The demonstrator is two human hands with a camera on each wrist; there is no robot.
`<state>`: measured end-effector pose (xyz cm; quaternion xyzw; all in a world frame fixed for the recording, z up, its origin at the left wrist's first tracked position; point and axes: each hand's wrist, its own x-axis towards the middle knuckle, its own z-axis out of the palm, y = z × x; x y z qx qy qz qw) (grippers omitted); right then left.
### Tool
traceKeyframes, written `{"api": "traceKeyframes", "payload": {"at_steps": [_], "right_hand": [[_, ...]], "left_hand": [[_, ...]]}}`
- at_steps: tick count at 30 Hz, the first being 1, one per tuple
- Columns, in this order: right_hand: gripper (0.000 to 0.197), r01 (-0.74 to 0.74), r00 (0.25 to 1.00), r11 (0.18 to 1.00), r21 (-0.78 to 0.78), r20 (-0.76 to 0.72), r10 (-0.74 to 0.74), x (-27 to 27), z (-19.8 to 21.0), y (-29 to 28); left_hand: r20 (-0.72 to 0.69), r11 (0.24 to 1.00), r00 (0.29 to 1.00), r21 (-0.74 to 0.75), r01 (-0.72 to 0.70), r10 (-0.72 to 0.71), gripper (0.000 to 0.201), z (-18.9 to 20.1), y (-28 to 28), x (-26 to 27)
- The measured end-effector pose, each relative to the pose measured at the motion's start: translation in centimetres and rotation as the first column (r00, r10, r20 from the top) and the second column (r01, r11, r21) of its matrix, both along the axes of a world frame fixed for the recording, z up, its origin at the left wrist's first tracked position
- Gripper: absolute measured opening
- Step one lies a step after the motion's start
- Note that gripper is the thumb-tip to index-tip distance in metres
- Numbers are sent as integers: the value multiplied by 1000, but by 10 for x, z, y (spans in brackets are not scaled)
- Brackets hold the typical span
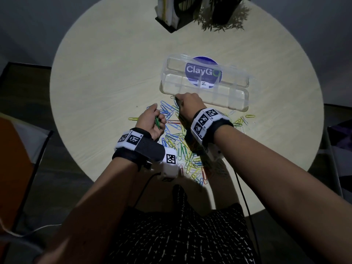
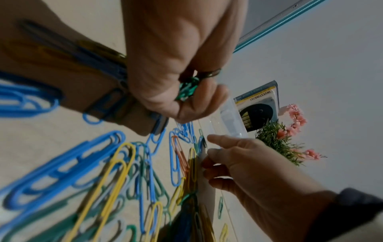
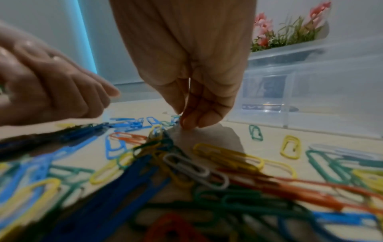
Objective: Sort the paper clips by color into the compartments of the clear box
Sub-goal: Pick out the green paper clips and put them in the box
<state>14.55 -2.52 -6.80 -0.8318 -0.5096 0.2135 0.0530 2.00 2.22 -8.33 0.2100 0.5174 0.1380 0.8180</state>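
Observation:
A pile of blue, yellow, green, red and white paper clips [image 1: 182, 147] lies on the round table between my hands. The clear box [image 1: 228, 106] stands just behind it with its lid [image 1: 238, 77] folded back; its compartments look empty. My left hand [image 1: 160, 119] hovers over the pile's left side and grips a small bunch of green clips [image 1: 157, 122] [image 2: 187, 89]. My right hand [image 1: 179, 101] [image 3: 186, 124] points down at the pile's far edge, close to the box's front wall. Its fingertips are pinched together on a green clip [image 2: 202, 137].
A purple round ClayGo sticker [image 1: 202, 70] shows through the box. A book stand [image 1: 167, 12] and a potted plant [image 1: 222, 18] sit at the table's far edge. Loose clips [image 1: 249, 116] reach toward the right. Chairs flank the table, and wrist cables hang off its near edge.

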Motion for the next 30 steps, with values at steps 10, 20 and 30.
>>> {"api": "traceKeyframes", "payload": {"at_steps": [10,20,30], "right_hand": [[23,176,982,984,13,-70,-175,1,-10,7],[20,259,959,965,-42,-109,-262,7,-13,2],[23,233,972,972,42,18,-234,4,-7,-6]], "left_hand": [[-8,999,999,5,-42,42,40,-3,5,-7],[21,1000,999,-2,-25,25,44,-9,4,-14],[-2,998,998,-16,-60,60,41,-5,2,-9]]}}
